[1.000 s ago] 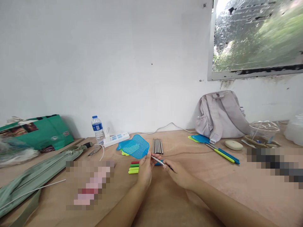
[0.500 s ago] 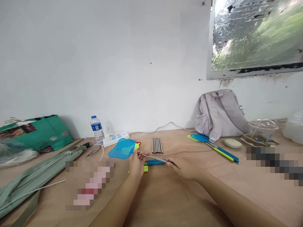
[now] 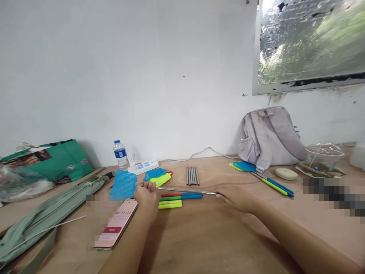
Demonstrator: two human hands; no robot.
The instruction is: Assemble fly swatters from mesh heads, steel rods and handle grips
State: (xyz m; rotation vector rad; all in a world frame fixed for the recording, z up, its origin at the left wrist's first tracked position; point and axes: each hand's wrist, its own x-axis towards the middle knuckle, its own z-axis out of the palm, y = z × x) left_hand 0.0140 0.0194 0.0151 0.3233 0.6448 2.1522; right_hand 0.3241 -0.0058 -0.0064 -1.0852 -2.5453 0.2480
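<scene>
Spanning the gap between left grip (image 3: 146, 193) and right grip (image 3: 239, 199): one slim metal rod (image 3: 185, 190), just beyond loose coloured handles (image 3: 170, 206) on the desk (image 3: 194, 241). Left grip: curled tight about the rod's left end, with blue mesh paddle (image 3: 124, 182) alongside; any join hidden behind fingers. Right grip: pinching the opposite tip; exact contact partly hidden. Possible faults, by judgement: slipping of the right pinch, owing to smooth, thin metal; bending of the rod, from uneven pulling; scattering of the handles, from a dropped wrist; brushing of the phone (image 3: 118, 222) by the paddle, from lowering of the left grip.
</scene>
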